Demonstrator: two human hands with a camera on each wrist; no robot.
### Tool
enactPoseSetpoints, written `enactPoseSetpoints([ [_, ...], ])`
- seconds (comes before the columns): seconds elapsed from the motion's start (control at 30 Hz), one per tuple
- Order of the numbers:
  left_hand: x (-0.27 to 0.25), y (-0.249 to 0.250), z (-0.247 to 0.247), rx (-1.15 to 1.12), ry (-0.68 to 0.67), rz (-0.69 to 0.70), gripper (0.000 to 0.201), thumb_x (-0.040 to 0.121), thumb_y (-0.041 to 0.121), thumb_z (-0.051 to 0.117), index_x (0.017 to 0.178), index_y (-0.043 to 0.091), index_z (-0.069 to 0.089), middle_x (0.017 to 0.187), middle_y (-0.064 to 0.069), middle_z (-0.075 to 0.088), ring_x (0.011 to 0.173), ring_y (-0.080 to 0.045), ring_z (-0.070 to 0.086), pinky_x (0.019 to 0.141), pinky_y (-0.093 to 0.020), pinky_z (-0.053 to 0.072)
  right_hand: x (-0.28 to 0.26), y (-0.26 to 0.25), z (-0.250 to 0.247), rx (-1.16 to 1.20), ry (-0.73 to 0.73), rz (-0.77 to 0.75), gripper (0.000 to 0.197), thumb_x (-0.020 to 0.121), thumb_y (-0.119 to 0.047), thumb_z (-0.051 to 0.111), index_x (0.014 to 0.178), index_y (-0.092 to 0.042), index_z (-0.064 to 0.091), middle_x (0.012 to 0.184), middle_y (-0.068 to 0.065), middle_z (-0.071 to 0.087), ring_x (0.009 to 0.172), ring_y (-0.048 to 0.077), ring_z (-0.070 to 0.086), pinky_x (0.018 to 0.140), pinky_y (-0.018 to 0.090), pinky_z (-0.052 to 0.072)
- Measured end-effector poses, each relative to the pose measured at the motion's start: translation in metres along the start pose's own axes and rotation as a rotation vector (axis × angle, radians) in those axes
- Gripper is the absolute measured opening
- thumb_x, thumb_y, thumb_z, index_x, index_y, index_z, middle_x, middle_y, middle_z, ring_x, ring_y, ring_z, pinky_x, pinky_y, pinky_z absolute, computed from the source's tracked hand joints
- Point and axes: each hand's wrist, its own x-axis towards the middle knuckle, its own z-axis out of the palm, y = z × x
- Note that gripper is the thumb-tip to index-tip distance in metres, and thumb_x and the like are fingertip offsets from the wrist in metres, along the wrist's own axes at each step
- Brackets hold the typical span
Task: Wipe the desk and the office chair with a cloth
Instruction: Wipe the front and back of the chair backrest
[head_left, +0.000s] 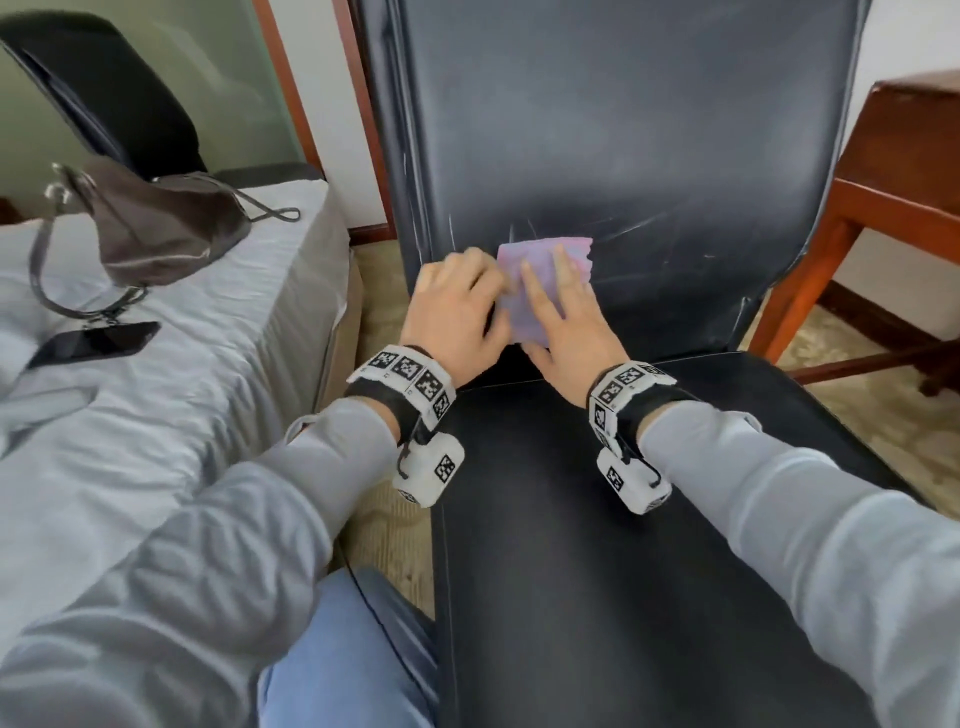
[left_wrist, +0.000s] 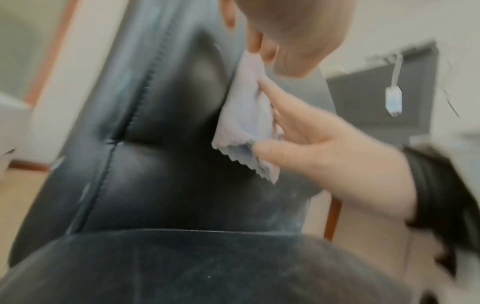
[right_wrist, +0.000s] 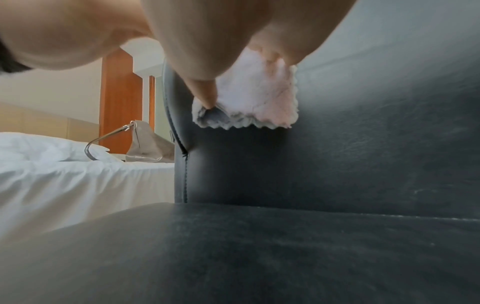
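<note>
At frame centre, the folded cloth (head_left: 545, 280) is pressed flat-fingered by the right hand (head_left: 566, 325) and pinched by the left hand (head_left: 457, 306) against the scuffed chair backrest (head_left: 623, 130); seat judged unwiped.

Office chair (head_left: 623, 156) stands dead centre, backrest upright behind the seat. Cloth (head_left: 540, 286) lies flat against the lower backrest, just above the seat join. Right hand (head_left: 563, 317) rests on the cloth; left hand (head_left: 457, 306) touches its left edge. Bed (head_left: 182, 364) to the chair's left, a bag (head_left: 161, 223) on it, a phone (head_left: 93, 343) just in front of the bag. Wooden desk (head_left: 904, 156) to the chair's right, behind the seat
</note>
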Motion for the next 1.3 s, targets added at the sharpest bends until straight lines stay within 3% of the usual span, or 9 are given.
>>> enactPoseSetpoints([
  [0.1,-0.027,-0.031,-0.016,0.06,0.091,-0.389,0.048,0.076,0.027,0.068,0.12,0.013,0.055,0.133,-0.01,0.046,0.122,-0.028,0.046,0.09,-0.042,0.038,0.008,-0.002,0.005,-0.159,0.024,-0.008,0.094,0.087,-0.013,0.067,0.157,-0.013,0.004,0.16,0.031,-0.001,0.147,0.05,0.005,0.12,0.054,0.015],
  [0.17,-0.038,-0.052,-0.018,0.08,-0.001,-0.618,0.072,0.078,0.034,0.073,0.139,0.011,0.042,0.149,-0.01,0.034,0.136,-0.027,0.037,0.102,-0.048,0.037,0.018,-0.006,0.003,-0.22,0.032,-0.038,0.097,0.085,-0.008,0.068,0.158,-0.013,0.004,0.16,0.031,-0.003,0.148,0.048,0.002,0.12,0.056,0.015],
  [0.27,-0.04,-0.07,-0.011,-0.163,-0.19,-0.816,0.108,0.077,0.042,0.082,0.156,0.009,0.017,0.161,-0.01,0.021,0.147,-0.027,0.028,0.118,-0.05,0.028,0.034,-0.016,-0.007,-0.266,0.039,-0.083,0.096,0.086,-0.006,0.064,0.158,-0.014,0.003,0.161,0.028,-0.004,0.149,0.045,0.0,0.12,0.056,0.014],
  [0.33,-0.029,-0.075,-0.002,-0.36,-0.245,-0.823,0.119,0.073,0.041,0.087,0.158,0.008,0.011,0.162,-0.009,0.022,0.148,-0.024,0.026,0.122,-0.044,0.024,0.046,-0.023,-0.017,-0.305,0.056,-0.123,0.091,0.088,-0.012,0.063,0.158,-0.015,0.005,0.162,0.025,-0.002,0.15,0.043,0.0,0.121,0.055,0.014],
  [0.53,0.006,-0.086,0.018,-0.64,-0.214,-0.853,0.129,0.051,0.034,0.099,0.151,0.011,0.021,0.146,-0.002,0.044,0.133,-0.017,0.045,0.115,-0.042,0.038,0.067,-0.039,-0.029,-0.469,0.1,-0.217,0.081,0.092,-0.028,0.059,0.155,-0.004,0.015,0.165,0.013,0.004,0.152,0.033,0.009,0.123,0.046,0.013],
  [0.77,-0.002,-0.092,0.022,-0.616,-0.218,-0.853,0.135,0.04,0.056,0.092,0.149,0.014,0.025,0.143,0.0,0.047,0.131,-0.018,0.048,0.112,-0.045,0.043,0.041,-0.028,0.002,-0.567,0.069,-0.315,0.083,0.086,-0.006,0.054,0.153,0.0,0.006,0.164,0.016,0.01,0.151,0.034,0.012,0.123,0.043,0.017],
  [0.93,-0.002,-0.093,0.023,-0.577,-0.22,-0.865,0.127,0.051,0.047,0.096,0.15,0.012,0.024,0.143,0.0,0.043,0.131,-0.017,0.045,0.112,-0.044,0.042,0.062,-0.028,-0.018,-0.547,0.048,-0.312,0.083,0.084,-0.004,0.053,0.155,-0.003,0.01,0.165,0.013,0.004,0.152,0.03,0.008,0.124,0.042,0.012],
  [1.13,-0.005,-0.094,0.024,-0.574,-0.2,-0.88,0.12,0.058,0.037,0.097,0.151,0.013,0.024,0.141,0.003,0.046,0.126,-0.013,0.047,0.112,-0.039,0.041,0.088,-0.053,-0.038,-0.351,0.145,-0.112,0.084,0.088,-0.014,0.055,0.155,0.001,0.006,0.164,0.019,-0.003,0.152,0.033,0.002,0.124,0.041,0.006],
  [1.3,-0.005,-0.092,0.022,-0.562,-0.202,-0.855,0.119,0.057,0.038,0.097,0.15,0.014,0.027,0.135,0.007,0.047,0.123,-0.011,0.047,0.106,-0.032,0.041,0.046,-0.043,-0.011,-0.244,0.083,-0.186,0.08,0.092,-0.022,0.052,0.155,0.002,0.011,0.164,0.018,0.001,0.152,0.033,0.001,0.124,0.046,0.013],
])
